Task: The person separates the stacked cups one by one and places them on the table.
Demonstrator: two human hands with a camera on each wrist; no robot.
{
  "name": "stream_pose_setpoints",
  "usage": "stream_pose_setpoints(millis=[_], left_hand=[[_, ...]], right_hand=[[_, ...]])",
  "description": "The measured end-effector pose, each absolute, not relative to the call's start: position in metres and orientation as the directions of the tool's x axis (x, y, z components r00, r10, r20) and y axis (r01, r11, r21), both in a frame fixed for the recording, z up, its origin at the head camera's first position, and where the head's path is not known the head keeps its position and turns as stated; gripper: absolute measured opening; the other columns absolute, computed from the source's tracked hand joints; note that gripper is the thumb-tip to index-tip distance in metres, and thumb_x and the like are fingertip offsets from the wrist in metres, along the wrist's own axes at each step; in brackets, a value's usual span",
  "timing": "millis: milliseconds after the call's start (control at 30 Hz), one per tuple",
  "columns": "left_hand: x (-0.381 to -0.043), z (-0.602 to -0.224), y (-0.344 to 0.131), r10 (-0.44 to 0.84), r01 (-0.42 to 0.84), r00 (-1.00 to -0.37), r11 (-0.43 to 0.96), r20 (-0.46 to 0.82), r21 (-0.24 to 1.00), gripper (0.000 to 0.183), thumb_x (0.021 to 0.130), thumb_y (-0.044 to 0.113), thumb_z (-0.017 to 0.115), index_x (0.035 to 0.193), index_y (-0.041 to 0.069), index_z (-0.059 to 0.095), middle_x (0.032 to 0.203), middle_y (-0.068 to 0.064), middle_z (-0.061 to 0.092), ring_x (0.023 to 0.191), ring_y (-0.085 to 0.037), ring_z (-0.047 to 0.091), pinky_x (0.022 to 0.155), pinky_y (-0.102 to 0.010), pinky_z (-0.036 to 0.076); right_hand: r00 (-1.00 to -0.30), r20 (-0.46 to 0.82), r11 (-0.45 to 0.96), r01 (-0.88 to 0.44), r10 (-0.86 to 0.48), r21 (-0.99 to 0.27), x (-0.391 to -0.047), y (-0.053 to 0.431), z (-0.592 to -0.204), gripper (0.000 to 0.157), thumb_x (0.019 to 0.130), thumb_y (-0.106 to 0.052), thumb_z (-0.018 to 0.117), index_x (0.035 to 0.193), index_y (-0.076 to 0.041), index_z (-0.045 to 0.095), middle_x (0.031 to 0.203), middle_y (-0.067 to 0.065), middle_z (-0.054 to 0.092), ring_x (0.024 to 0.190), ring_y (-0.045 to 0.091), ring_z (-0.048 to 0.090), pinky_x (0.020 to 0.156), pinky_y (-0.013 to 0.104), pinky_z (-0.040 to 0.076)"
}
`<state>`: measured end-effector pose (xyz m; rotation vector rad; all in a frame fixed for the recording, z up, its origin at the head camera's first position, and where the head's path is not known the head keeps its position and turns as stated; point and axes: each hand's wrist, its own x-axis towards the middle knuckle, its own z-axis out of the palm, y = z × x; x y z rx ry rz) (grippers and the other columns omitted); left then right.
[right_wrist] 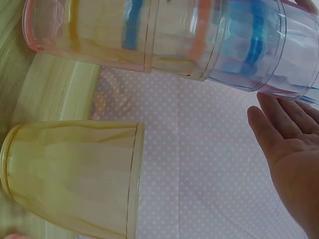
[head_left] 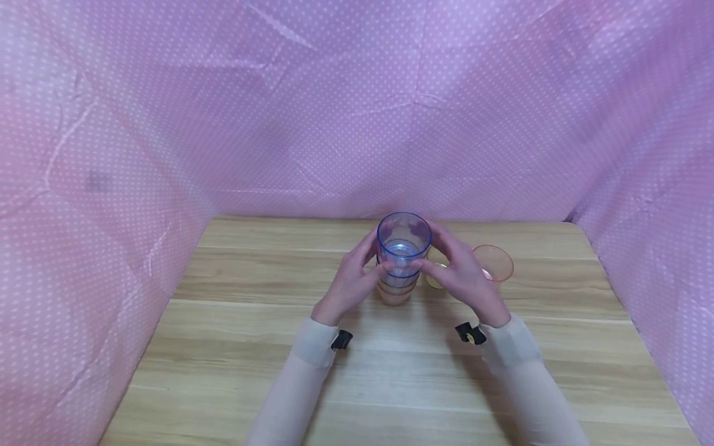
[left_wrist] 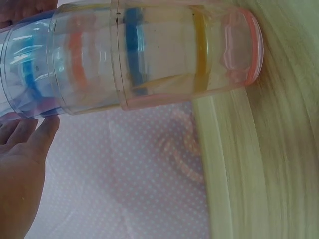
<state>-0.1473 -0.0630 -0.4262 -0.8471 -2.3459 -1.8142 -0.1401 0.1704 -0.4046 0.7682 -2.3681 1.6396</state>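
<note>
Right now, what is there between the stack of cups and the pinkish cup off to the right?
A yellow cup stands there, as the head view shows; the right hand, holding the stack, partly hides that cup.

White-dotted pink cloth [head_left: 334,124] surrounds the wood-grain table [head_left: 223,359] at back and sides.

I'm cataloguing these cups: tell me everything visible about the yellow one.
The yellow cup is see-through and plastic-looking, widening from base to rim, its base edge deeper yellow. It stands upright on the table, right of the stack and apart from it. No hand touches it; the right hand partly hides it in the head view.
</note>
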Motion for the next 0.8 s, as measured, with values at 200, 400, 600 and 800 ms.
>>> stream_pose_setpoints(millis=[200, 400, 600, 800], left_hand=[[-0.1478, -0.4252, -0.0648, 0.403, 0.413, -0.858, 0.176, 0.318, 0.893, 0.086, 0.091, 0.010, 0.080, 0.162, 0.009, 0.033, 0.155, -0.015, 0.050, 0.141, -0.031, 0.050, 0.119, -0.034, 0.040], [-0.1509, -0.4276, -0.0664, 0.429, 0.425, -0.848, 0.197, 0.312, 0.884, 0.079, 0.091, 0.008, 0.080, 0.159, 0.007, 0.039, 0.149, -0.016, 0.056, 0.135, -0.031, 0.057, 0.117, -0.031, 0.043], [-0.1522, -0.4287, -0.0667, 0.441, 0.444, -0.836, 0.198, 0.325, 0.874, 0.077, 0.090, 0.008, 0.081, 0.156, 0.004, 0.042, 0.142, -0.018, 0.061, 0.131, -0.031, 0.060, 0.115, -0.031, 0.045], [-0.1513, -0.4293, -0.0665, 0.445, 0.452, -0.831, 0.192, 0.334, 0.871, 0.076, 0.090, 0.011, 0.080, 0.157, 0.007, 0.042, 0.145, -0.015, 0.060, 0.133, -0.028, 0.058, 0.115, -0.031, 0.045]], right_hand=[[-0.855, 0.411, 0.259, -0.494, -0.316, -0.830, -0.1401, 0.1710, -0.4059, 0.073, 0.086, 0.004, 0.081, 0.151, 0.000, 0.048, 0.146, 0.017, 0.059, 0.136, 0.035, 0.055, 0.117, 0.026, 0.042], [-0.855, 0.403, 0.264, -0.492, -0.326, -0.830, -0.1397, 0.1719, -0.4060, 0.073, 0.087, 0.003, 0.081, 0.151, 0.001, 0.047, 0.146, 0.018, 0.058, 0.137, 0.035, 0.054, 0.118, 0.033, 0.042], [-0.866, 0.372, 0.297, -0.471, -0.335, -0.831, -0.1392, 0.1729, -0.4023, 0.078, 0.085, 0.000, 0.084, 0.152, 0.000, 0.046, 0.145, 0.018, 0.059, 0.136, 0.034, 0.055, 0.118, 0.041, 0.043], [-0.863, 0.372, 0.304, -0.476, -0.343, -0.825, -0.1428, 0.1703, -0.3972, 0.089, 0.077, 0.000, 0.090, 0.154, -0.002, 0.044, 0.143, 0.016, 0.060, 0.133, 0.031, 0.056, 0.115, 0.041, 0.046]])
